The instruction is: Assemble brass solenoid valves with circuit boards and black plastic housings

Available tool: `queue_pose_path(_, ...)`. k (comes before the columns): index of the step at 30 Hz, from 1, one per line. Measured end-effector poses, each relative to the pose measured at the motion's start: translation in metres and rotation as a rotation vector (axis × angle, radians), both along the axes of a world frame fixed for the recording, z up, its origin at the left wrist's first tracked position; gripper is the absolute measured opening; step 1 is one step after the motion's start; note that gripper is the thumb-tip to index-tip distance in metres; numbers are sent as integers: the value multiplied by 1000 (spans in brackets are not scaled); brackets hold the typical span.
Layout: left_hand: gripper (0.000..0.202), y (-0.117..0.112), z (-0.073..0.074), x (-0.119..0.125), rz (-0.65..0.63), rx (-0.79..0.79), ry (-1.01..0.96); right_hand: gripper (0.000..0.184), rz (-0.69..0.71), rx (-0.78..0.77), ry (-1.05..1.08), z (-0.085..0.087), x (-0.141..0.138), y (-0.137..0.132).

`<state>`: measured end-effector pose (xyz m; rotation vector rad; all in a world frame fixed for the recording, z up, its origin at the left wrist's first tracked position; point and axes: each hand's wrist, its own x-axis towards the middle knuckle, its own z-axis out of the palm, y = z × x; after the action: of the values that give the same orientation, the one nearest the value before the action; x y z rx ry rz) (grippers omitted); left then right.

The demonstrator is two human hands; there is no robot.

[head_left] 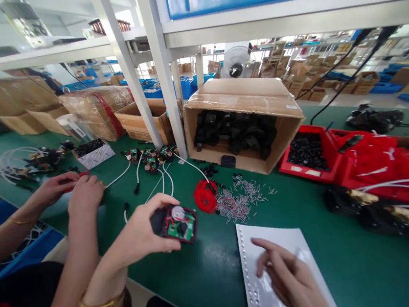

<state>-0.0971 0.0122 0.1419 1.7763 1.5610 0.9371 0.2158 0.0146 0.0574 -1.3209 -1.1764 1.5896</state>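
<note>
While our left hand (143, 234) clasps a board (179, 223) over the near edge of the table (210, 271), our right hand (286, 270) rests on a white sheet (248, 247), fingers bent; we cannot tell whether they pinch anything. Far left, a co-worker's hands (72, 191) half hide something red.

Green desk (210, 271): cardboard box (242, 97) tipped on its side, full of black housings (239, 132). Red bin (294, 167) of small black parts just right of it. Loose metal pins (237, 200) scattered in front, red wire coil (205, 196) beside them. Fan (235, 63) behind the box.
</note>
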Motion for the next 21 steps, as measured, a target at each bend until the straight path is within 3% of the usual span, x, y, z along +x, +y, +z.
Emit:
queue_pose_path(3,63,7,-31,33,-273,-192,-286,57,189,-257,360,5,-55,5)
queue_pose_path(5,77,9,-59,52,-322,-258,-468,51,208,-360,450,1,-68,6)
queue_pose_path(8,82,2,-97,74,-156,-284,-542,47,112,-392,506,-12,-62,3)
queue_pose_path(11,79,-15,-123,93,8,-212,-361,49,-21,-379,526,-26,-52,-6)
queue_pose_path(15,97,-26,-132,114,14,-127,-269,48,-98,-315,465,-37,-52,-18)
queue_pose_path(19,68,-18,-125,121,29,-145,-265,49,-79,-289,389,-40,-53,-25)
queue_pose_path(21,67,-15,-123,121,-23,-137,-267,47,-78,-260,351,-40,-52,-26)
